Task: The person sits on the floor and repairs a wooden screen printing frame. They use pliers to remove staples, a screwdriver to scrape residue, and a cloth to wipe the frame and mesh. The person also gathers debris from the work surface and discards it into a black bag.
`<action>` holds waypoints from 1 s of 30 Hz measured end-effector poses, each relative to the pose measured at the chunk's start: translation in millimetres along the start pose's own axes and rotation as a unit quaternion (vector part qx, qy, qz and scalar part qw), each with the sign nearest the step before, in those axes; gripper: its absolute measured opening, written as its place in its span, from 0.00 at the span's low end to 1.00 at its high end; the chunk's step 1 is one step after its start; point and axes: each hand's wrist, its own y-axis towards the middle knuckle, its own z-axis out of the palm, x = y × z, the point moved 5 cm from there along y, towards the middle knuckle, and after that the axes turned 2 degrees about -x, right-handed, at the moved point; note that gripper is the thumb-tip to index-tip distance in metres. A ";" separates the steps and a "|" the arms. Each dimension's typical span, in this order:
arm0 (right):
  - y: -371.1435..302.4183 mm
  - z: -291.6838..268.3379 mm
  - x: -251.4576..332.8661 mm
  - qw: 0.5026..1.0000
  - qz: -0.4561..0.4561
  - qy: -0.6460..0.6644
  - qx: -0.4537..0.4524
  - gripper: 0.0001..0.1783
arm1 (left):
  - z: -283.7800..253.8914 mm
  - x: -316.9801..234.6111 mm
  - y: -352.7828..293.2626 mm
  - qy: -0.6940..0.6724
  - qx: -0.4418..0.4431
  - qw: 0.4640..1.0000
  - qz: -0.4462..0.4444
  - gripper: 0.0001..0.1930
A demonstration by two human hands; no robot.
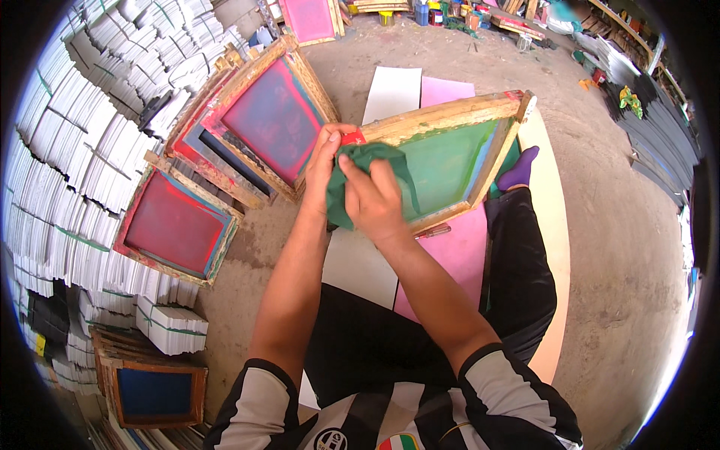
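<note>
A person's two bare hands work at the centre of the frame on a rectangular wooden-framed screen with green mesh, tilted, reaching from the centre to the upper right. The left hand has its grip closed around the screen's left end. The right hand, fingers bent, presses a crumpled dark green cloth against that end; whether its grip pinches the fabric, I cannot tell. Below the screen lie a flat pink panel and a slim red-handled tool. At upper left leans a wooden-framed screen with pinkish-purple mesh, near strapped stacks of white sheets.
</note>
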 end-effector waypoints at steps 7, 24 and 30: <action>-78.3 -6.4 -22.0 0.994 0.029 -0.001 0.108 0.16 | -0.4 5.9 8.9 -0.003 0.009 1.000 0.030 0.16; -136.9 -9.5 -57.6 0.990 0.086 -0.034 0.103 0.15 | -8.4 7.6 16.8 -0.014 -0.026 0.999 0.023 0.18; -61.7 -7.0 -29.4 0.992 0.119 0.024 0.031 0.19 | -9.5 10.6 17.0 -0.054 -0.028 0.998 0.017 0.19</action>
